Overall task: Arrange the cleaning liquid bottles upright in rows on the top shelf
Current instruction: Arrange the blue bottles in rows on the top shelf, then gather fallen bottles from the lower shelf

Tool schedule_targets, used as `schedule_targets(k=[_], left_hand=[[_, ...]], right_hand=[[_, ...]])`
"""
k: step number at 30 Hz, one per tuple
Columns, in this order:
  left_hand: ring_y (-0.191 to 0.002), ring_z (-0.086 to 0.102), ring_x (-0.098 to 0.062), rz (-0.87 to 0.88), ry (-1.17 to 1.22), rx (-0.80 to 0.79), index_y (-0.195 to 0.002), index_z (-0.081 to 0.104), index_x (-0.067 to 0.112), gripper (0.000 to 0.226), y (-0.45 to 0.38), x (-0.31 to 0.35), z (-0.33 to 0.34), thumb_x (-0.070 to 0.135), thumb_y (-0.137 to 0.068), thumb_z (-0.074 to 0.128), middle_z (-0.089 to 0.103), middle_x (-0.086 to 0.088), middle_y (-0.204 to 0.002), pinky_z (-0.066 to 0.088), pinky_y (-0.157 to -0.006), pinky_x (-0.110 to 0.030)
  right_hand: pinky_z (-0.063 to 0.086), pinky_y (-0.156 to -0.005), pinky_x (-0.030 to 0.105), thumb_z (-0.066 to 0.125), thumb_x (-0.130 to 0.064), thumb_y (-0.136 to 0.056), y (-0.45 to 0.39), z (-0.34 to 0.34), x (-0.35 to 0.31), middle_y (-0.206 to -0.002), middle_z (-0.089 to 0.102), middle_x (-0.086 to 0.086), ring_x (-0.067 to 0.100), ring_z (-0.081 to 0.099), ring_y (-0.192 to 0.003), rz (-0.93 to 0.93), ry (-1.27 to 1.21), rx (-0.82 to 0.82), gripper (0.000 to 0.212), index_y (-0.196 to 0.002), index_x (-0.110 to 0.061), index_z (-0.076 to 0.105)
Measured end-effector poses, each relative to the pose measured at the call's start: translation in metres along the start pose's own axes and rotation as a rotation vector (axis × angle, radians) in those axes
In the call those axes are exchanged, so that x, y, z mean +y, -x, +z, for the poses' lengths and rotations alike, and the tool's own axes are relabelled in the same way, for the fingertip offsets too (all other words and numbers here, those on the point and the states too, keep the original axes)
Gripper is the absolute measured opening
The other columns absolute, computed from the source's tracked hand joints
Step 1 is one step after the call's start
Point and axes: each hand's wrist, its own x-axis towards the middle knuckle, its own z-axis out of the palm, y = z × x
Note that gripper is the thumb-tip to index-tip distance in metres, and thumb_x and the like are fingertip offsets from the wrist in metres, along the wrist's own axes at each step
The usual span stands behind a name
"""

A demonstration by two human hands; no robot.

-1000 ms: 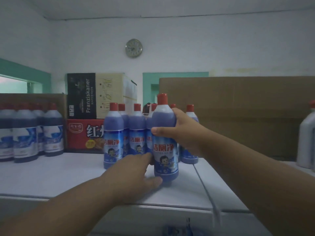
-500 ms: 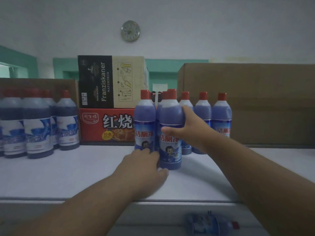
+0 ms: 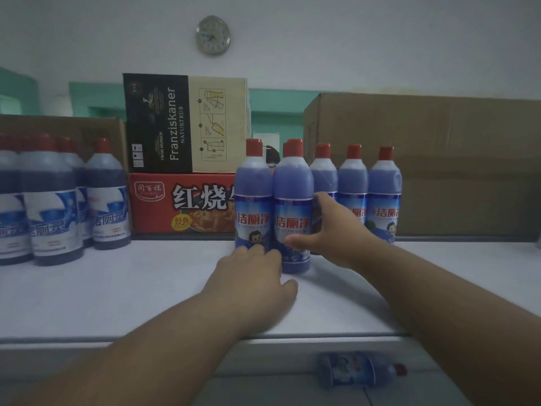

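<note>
The right hand (image 3: 328, 230) has its grip curled round the front bottle (image 3: 293, 206), which stands upright mid-shelf (image 3: 117, 288) toward the front edge. The left hand (image 3: 251, 276), fingers straight, touches the neighbouring bottle (image 3: 253, 197) just left. One more bottle (image 3: 360, 369) lies flat below.

Two bare forearms, sleeveless, no jewellery visible.
</note>
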Motion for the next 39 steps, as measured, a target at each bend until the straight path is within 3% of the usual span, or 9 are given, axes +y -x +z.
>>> schedule_targets(k=[7, 12, 16, 19, 22, 27, 35, 39], left_hand=[[-0.106, 0.044, -0.021, -0.010, -0.010, -0.005, -0.106, 0.049, 0.030, 0.031, -0.001, -0.001, 0.001, 0.057, -0.093, 0.040, 0.052, 0.003, -0.112, 0.044, -0.095, -0.042], [-0.104, 0.045, -0.020, 0.001, 0.012, 0.013, -0.106, 0.050, 0.031, 0.030, -0.003, -0.002, 0.003, 0.057, -0.093, 0.042, 0.053, 0.004, -0.111, 0.045, -0.094, -0.042], [-0.105, 0.048, -0.020, -0.002, 0.040, 0.072, -0.105, 0.050, 0.029, 0.027, 0.002, 0.001, -0.001, 0.052, -0.093, 0.046, 0.055, 0.003, -0.114, 0.046, -0.092, -0.040], [-0.099, 0.053, -0.021, 0.024, 0.029, 0.231, -0.096, 0.048, 0.028, 0.019, 0.011, 0.008, -0.009, 0.046, -0.091, 0.051, 0.057, 0.003, -0.106, 0.050, -0.085, -0.039], [-0.094, 0.053, -0.018, 0.082, 0.006, 0.339, -0.093, 0.046, 0.029, 0.017, 0.024, 0.022, -0.018, 0.045, -0.093, 0.052, 0.058, 0.005, -0.101, 0.050, -0.083, -0.037], [-0.097, 0.049, -0.010, 0.147, 0.117, 0.335, -0.099, 0.049, 0.032, 0.019, 0.063, 0.073, -0.020, 0.050, -0.094, 0.053, 0.052, 0.012, -0.105, 0.049, -0.088, -0.031], [-0.106, 0.048, -0.016, 0.229, 0.153, 0.285, -0.112, 0.054, 0.027, 0.028, 0.127, 0.199, 0.017, 0.049, -0.094, 0.052, 0.051, 0.007, -0.110, 0.044, -0.093, -0.035], [-0.096, 0.048, -0.018, 0.265, 0.170, 0.220, -0.101, 0.051, 0.027, 0.022, 0.154, 0.243, 0.063, 0.047, -0.093, 0.051, 0.049, 0.006, -0.101, 0.044, -0.088, -0.037]], right_hand=[[0.054, -0.086, 0.027, 0.083, -0.036, -0.077, -0.001, 0.003, 0.004, -0.111, 0.057, -0.016, 0.006, 0.059, -0.096, -0.001, 0.021, 0.024, 0.059, -0.122, -0.030, 0.044], [0.050, -0.073, 0.014, 0.084, -0.040, -0.075, 0.001, 0.001, 0.005, -0.108, 0.056, -0.016, 0.003, 0.060, -0.092, -0.042, 0.078, 0.084, 0.062, -0.118, -0.031, 0.042], [0.049, -0.083, 0.022, 0.079, -0.050, -0.077, 0.012, -0.009, -0.003, -0.113, 0.052, -0.010, 0.008, 0.055, -0.099, -0.185, 0.217, 0.269, 0.062, -0.124, -0.025, 0.046], [0.048, -0.094, 0.032, 0.075, -0.049, -0.081, 0.029, -0.016, -0.009, -0.123, 0.052, -0.005, 0.013, 0.052, -0.109, -0.313, 0.300, 0.342, 0.061, -0.129, -0.021, 0.049], [0.048, -0.095, 0.035, 0.072, -0.042, -0.085, 0.058, -0.028, -0.015, -0.121, 0.054, -0.004, 0.011, 0.050, -0.107, -0.331, 0.283, 0.436, 0.051, -0.127, -0.021, 0.052], [0.044, -0.091, 0.033, 0.065, -0.043, -0.086, 0.116, -0.067, -0.024, -0.118, 0.055, -0.003, 0.005, 0.043, -0.103, -0.409, 0.261, 0.518, 0.045, -0.123, -0.019, 0.052], [0.045, -0.085, 0.031, 0.057, -0.048, -0.086, 0.246, -0.137, 0.004, -0.112, 0.057, -0.005, 0.007, 0.050, -0.099, -0.385, 0.271, 0.543, 0.044, -0.118, -0.018, 0.057], [0.042, -0.087, 0.031, 0.058, -0.043, -0.086, 0.308, -0.157, 0.044, -0.106, 0.052, -0.007, 0.004, 0.045, -0.099, -0.371, 0.298, 0.517, 0.043, -0.116, -0.013, 0.059]])
